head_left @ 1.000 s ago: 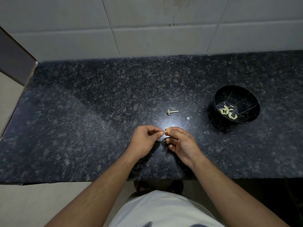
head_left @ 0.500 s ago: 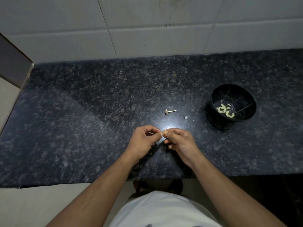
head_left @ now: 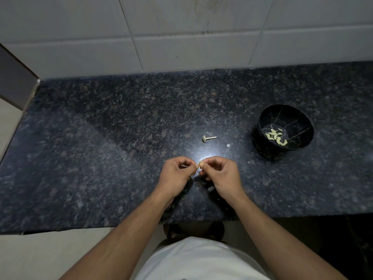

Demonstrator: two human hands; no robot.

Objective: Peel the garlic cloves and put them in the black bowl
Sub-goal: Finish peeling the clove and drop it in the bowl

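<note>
Both my hands meet just above the dark granite counter (head_left: 101,158), near its front edge. My right hand (head_left: 222,174) pinches a small pale garlic clove (head_left: 201,163) between thumb and fingertips. My left hand (head_left: 175,174) has its fingers curled, and its thumb and forefinger pinch at the clove's left side. The black bowl (head_left: 302,120) stands to the right, apart from my hands, with several peeled cloves (head_left: 275,136) on its bottom.
A bare garlic stem with its root disc (head_left: 207,138) lies behind my hands. Small white skin scraps (head_left: 228,145) lie on the counter, one under my right wrist (head_left: 211,188). A tiled wall (head_left: 181,37) backs the counter.
My hands stay together on the clove with only small finger movements. The view has shifted slightly.
</note>
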